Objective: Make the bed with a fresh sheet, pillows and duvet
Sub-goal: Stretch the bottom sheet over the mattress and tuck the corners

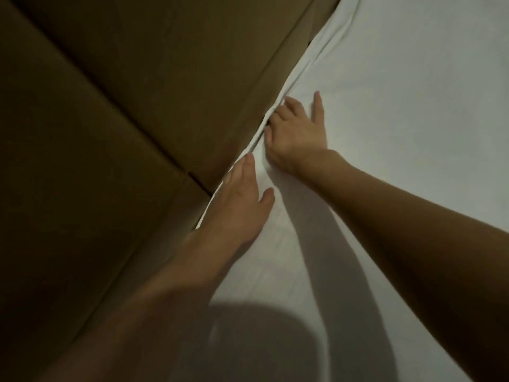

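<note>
A white sheet [399, 86] covers the mattress across the right half of the view. Its edge runs along the brown padded headboard [143, 86]. My left hand [239, 199] lies flat on the sheet beside that edge, fingers straight and pointing into the gap. My right hand [297, 133] is a little farther along the same edge. Its fingertips press the sheet's folded edge down into the gap between mattress and headboard, and its thumb is spread out on the sheet. Both fingertip sets are partly hidden by the fold.
The headboard has dark seams between its panels [118, 111] and fills the left half of the view. Shadows of my arms and head fall on the sheet at the bottom [261, 334].
</note>
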### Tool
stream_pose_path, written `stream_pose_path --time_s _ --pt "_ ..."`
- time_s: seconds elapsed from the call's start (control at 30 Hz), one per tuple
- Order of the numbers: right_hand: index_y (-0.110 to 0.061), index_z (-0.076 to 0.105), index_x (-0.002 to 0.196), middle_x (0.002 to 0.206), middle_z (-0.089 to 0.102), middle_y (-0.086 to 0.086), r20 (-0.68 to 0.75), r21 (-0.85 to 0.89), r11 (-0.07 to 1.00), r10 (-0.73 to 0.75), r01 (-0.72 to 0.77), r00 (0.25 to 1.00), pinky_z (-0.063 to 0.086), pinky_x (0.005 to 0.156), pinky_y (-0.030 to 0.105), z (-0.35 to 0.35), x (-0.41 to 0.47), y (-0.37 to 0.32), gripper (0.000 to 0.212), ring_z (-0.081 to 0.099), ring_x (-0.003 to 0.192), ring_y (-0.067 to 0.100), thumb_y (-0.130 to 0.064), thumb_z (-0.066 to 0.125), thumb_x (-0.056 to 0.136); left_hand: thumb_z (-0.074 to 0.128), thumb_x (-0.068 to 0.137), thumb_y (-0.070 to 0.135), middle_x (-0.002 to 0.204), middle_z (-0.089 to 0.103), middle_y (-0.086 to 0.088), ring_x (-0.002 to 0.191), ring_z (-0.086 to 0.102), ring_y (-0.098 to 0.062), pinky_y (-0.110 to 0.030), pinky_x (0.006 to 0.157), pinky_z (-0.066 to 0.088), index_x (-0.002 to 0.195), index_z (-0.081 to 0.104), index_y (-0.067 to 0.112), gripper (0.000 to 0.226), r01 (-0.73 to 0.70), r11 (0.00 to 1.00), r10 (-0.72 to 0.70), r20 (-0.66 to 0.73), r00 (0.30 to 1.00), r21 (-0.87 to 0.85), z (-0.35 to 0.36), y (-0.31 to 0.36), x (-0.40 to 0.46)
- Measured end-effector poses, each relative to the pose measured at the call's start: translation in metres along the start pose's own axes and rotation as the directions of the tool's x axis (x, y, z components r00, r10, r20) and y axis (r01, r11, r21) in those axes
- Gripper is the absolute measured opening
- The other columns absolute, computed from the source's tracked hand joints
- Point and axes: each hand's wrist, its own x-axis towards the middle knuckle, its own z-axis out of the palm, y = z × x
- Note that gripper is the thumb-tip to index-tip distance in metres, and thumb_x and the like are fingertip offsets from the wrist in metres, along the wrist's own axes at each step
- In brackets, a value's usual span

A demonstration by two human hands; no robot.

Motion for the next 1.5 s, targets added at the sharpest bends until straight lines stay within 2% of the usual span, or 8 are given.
stream_pose_path --time_s 0.17,0.33,0.53,0.73,0.93,1.23,1.4,1.5 --pt "-0.013 0.042 0.142 0.146 0.041 0.009 0.074 -0.162 0.983 -0.078 0.089 0.994 -0.002 0.118 0.052 -0.009 0.018 -0.006 0.056 0.024 0.143 0.025 -0.042 0.022 0.099 0.047 0.096 0.034 0.141 0.039 -0.011 0.129 0.039 -0.027 -0.034 0.101 0.033 0.142 0.033 0.011 0.053 0.218 0.976 -0.218 0.033 0.975 -0.005 -0.001 0.025 0.030" --pt "-0.008 0.065 0.113 0.122 0.061 0.014 -0.028 0.513 0.853 -0.094 0.095 0.995 0.037 0.085 0.028 -0.041 0.037 0.053 0.030 0.053 0.109 0.025 -0.022 0.043 0.097 0.046 0.095 0.028 0.131 0.046 -0.015 0.119 0.045 -0.031 -0.037 0.093 0.037 0.131 0.041 0.003 0.045 -0.008 0.978 0.032 -0.110 0.993 0.210 -0.016 0.067 0.065" --pt "-0.023 0.032 0.148 0.157 0.025 -0.006 -0.029 0.077 0.997 -0.013 0.016 0.999 -0.012 0.115 0.055 -0.016 0.064 0.085 0.048 0.003 0.148 0.016 -0.033 0.020 0.103 0.063 0.083 0.045 0.140 0.042 -0.016 0.128 0.042 -0.031 -0.039 0.104 0.039 0.142 0.034 0.005 0.078 0.116 0.993 -0.114 0.100 0.988 -0.015 -0.008 0.075 0.139" --pt "-0.018 0.049 0.137 0.144 0.045 0.004 0.048 -0.152 0.988 -0.033 0.039 0.998 -0.006 0.118 0.052 -0.022 0.092 0.072 0.049 0.023 0.144 0.023 -0.040 0.024 0.101 0.060 0.089 0.038 0.133 0.052 -0.015 0.121 0.050 -0.030 -0.032 0.094 0.041 0.135 0.047 0.006 0.058 0.105 0.994 -0.105 0.186 0.977 0.010 -0.013 0.076 0.158" --pt "-0.003 0.068 0.108 0.108 0.063 0.014 0.096 0.511 0.856 0.028 -0.074 0.995 0.047 0.087 0.035 -0.069 0.138 0.127 0.030 0.058 0.105 0.028 -0.022 0.052 0.091 0.069 0.071 0.064 0.140 0.045 -0.011 0.125 0.047 -0.028 -0.033 0.093 0.042 0.140 0.036 0.005 0.097 0.265 0.964 -0.259 0.201 0.945 -0.001 -0.014 0.084 0.162" --pt "-0.027 0.051 0.136 0.143 0.047 0.001 0.093 -0.265 0.963 0.078 -0.051 0.993 -0.012 0.114 0.058 -0.027 0.167 0.117 0.048 0.021 0.143 0.021 -0.042 0.026 0.099 0.076 0.064 0.062 0.136 0.050 -0.009 0.119 0.051 -0.027 -0.029 0.078 0.041 0.139 0.040 0.005 0.100 0.333 0.942 -0.315 0.249 0.916 -0.035 -0.016 0.084 0.172" --pt "-0.002 0.057 0.123 0.128 0.054 0.023 0.299 0.462 0.849 0.123 -0.257 0.946 0.032 0.106 0.051 -0.050 0.195 0.148 0.037 0.048 0.122 0.037 -0.015 0.043 0.091 0.079 0.061 0.061 0.134 0.051 -0.007 0.118 0.051 -0.025 -0.032 0.084 0.045 0.134 0.045 0.008 0.096 0.331 0.942 -0.314 0.220 0.923 -0.045 -0.010 0.081 0.172" --pt "0.004 0.065 0.099 0.103 0.065 0.019 -0.012 0.700 0.688 0.283 -0.194 0.959 0.049 0.082 0.038 -0.055 0.184 0.174 0.026 0.061 0.097 0.033 -0.010 0.047 0.087 0.079 0.059 0.062 0.134 0.052 -0.007 0.119 0.052 -0.025 -0.033 0.090 0.046 0.133 0.047 0.009 0.097 0.336 0.941 -0.319 0.226 0.921 -0.043 -0.010 0.079 0.175"
